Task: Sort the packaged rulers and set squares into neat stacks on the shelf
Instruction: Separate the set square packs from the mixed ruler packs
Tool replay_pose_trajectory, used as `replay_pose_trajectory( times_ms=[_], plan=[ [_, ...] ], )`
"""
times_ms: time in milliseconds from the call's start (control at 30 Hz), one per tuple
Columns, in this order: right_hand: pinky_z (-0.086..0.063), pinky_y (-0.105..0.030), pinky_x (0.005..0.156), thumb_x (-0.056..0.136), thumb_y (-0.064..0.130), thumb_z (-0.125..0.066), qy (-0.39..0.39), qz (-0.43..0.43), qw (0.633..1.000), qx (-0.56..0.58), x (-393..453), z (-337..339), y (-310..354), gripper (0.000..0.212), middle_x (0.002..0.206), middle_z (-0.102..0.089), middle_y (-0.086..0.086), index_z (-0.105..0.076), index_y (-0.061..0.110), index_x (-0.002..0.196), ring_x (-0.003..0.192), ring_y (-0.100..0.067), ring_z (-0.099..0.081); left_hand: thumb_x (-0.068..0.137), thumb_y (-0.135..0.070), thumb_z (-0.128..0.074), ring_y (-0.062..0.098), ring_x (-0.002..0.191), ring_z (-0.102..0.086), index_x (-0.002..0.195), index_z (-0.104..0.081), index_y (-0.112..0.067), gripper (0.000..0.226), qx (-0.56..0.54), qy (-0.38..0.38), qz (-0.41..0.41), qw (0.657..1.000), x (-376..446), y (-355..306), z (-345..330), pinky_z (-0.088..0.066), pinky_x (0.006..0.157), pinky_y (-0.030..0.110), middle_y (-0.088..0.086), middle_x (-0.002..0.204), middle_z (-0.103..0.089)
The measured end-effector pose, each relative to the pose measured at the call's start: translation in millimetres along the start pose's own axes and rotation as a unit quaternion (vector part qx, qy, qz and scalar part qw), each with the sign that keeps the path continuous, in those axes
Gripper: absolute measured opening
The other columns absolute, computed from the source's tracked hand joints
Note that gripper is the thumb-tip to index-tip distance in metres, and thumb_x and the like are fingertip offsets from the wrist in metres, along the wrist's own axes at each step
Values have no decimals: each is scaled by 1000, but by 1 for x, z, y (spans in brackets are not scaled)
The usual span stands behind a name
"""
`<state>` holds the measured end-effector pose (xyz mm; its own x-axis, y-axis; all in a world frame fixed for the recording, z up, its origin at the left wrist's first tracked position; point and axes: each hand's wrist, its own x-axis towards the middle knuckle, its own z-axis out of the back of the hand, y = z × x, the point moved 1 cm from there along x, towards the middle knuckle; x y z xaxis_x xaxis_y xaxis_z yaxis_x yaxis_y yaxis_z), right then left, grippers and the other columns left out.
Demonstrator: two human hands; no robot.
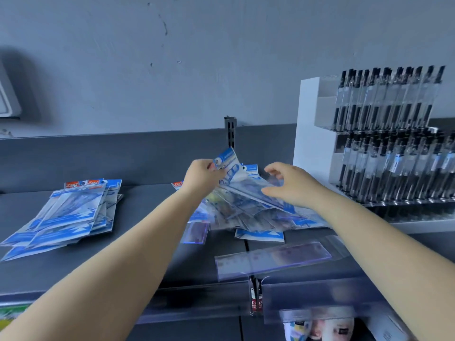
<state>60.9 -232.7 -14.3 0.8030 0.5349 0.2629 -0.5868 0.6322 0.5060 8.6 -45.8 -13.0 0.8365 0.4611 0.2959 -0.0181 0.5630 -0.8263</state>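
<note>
A loose heap of blue-and-clear packaged set squares lies in the middle of the dark shelf. My left hand pinches the header end of one packet and tilts it up off the heap. My right hand hovers over the lower part of that same packet, fingers spread, maybe touching it. A fanned stack of the same blue packets rests on the shelf at the left. A clear packaged ruler lies alone near the shelf's front edge.
A white display rack of black pens stands at the right, close to my right hand. A clear plastic lip runs along the shelf's front. A grey wall rises behind. Lower goods show below the shelf at bottom right.
</note>
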Motion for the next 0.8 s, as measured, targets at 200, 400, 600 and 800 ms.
replay_pose_trajectory(
  times_ms=[200, 400, 600, 800],
  plan=[
    [-43, -33, 90, 85, 26, -65, 15, -12, 995, 100, 11, 2, 31, 36, 123, -58, -4, -56, 13, 117, 112, -21, -55, 86, -17, -67, 16, 60, -58, 87, -65, -13, 5, -209, 22, 45, 977, 7, -7, 26, -54, 62, 27, 4, 76, -67],
    [-46, -36, 75, 86, 11, -62, -109, -83, 969, 207, 26, -3, 33, 26, 98, -61, -22, -58, -7, 103, 90, -35, -58, 86, -33, -64, 11, 58, -58, 87, -64, -16, 17, -76, 36, 23, 996, 16, 14, 43, -39, 50, 16, 1, 77, -65],
    [-37, -30, 89, 88, 12, -62, -127, -159, 928, 311, 40, -11, 16, 36, 121, -59, -13, -55, 0, 121, 113, -27, -56, 78, -61, -55, 26, 109, -53, 91, -55, -19, 44, 251, 91, 95, 959, 28, 42, 19, -38, 86, 33, 5, 102, -60],
    [-45, -38, 80, 88, 13, -62, -88, -165, 918, 351, 38, -24, 14, 6, 101, -64, -11, -64, 10, 93, 90, -24, -59, 65, -72, -64, 30, 115, -53, 75, -48, -14, 61, 271, 90, 147, 947, 40, 65, 25, -39, 85, 34, 5, 96, -61]
  ],
)
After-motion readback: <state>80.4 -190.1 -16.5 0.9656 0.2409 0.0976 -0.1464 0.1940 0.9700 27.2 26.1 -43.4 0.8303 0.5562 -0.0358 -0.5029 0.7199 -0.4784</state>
